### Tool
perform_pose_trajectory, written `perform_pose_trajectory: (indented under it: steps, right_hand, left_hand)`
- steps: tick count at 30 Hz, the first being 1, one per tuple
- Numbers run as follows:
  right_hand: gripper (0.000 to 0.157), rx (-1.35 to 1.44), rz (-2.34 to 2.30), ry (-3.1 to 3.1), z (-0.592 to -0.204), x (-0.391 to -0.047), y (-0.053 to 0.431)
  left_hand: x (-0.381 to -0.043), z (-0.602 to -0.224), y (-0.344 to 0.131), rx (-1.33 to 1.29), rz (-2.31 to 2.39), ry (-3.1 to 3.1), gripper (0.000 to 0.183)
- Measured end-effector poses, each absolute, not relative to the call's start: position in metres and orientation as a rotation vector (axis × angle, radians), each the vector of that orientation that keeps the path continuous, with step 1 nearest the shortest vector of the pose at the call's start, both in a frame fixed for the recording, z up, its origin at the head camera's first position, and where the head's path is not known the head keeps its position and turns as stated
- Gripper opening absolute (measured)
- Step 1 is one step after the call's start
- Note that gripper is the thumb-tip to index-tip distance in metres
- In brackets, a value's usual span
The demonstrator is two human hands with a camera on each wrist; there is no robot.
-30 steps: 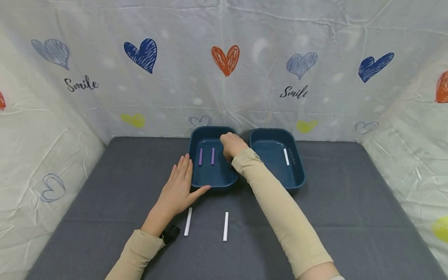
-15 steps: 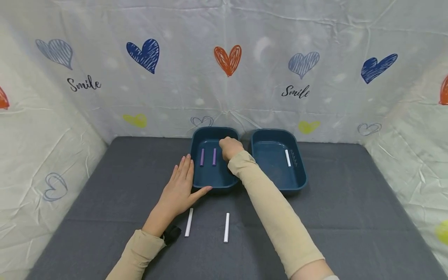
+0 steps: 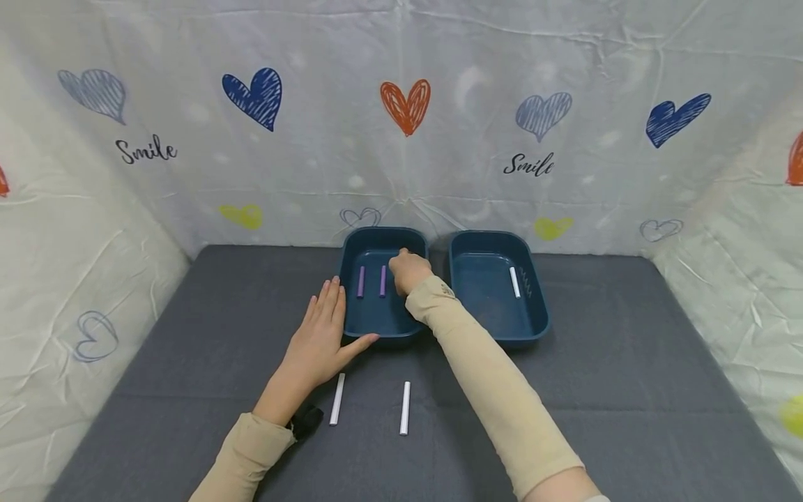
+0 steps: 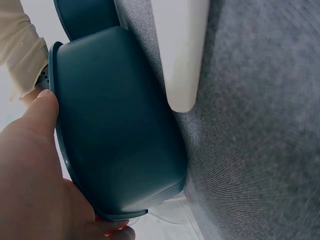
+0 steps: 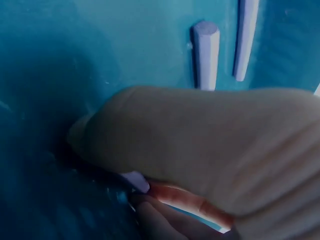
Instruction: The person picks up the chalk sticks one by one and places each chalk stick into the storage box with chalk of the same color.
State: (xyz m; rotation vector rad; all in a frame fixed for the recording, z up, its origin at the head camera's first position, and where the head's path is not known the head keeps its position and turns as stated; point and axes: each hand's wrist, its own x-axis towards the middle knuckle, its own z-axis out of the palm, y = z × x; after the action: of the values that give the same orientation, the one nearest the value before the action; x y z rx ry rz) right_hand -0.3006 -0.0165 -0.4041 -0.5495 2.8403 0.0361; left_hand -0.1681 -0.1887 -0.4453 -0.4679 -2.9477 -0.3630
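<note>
My left hand [image 3: 320, 341] lies with straight fingers along the left side of the left dark blue bin [image 3: 376, 318], its thumb at the front rim. In the left wrist view the thumb touches that rim. Inside this bin, near its right wall, is my right hand [image 3: 409, 270]. The right wrist view shows it pinching a purple chalk stick [image 5: 136, 181], mostly hidden by the thumb. Two more purple chalks, one on the left [image 3: 360, 282] and another chalk [image 3: 383, 281] beside the right hand, lie side by side on the bin floor.
A second blue bin [image 3: 486, 296] stands to the right, holding one white chalk [image 3: 514, 282]. On the grey cloth in front lie a white chalk [image 3: 337, 399] near the left wrist and another white chalk [image 3: 404, 408]. A printed white curtain [image 3: 464, 188] hangs behind the bins.
My right hand has shifted slightly left inside the left bin, closer to the two lying purple chalks. The left hand stays in place.
</note>
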Motion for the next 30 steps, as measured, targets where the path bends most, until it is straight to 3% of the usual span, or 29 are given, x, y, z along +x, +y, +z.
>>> perform_pose_trajectory:
  steps: [30]
  right_hand:
    - [0.042, -0.542, 0.071, 2.824, -0.4121, -0.3017, -0.0206]
  left_hand:
    - [-0.1676, -0.4442, -0.189, -0.47, -0.378, -2.95, 0.108]
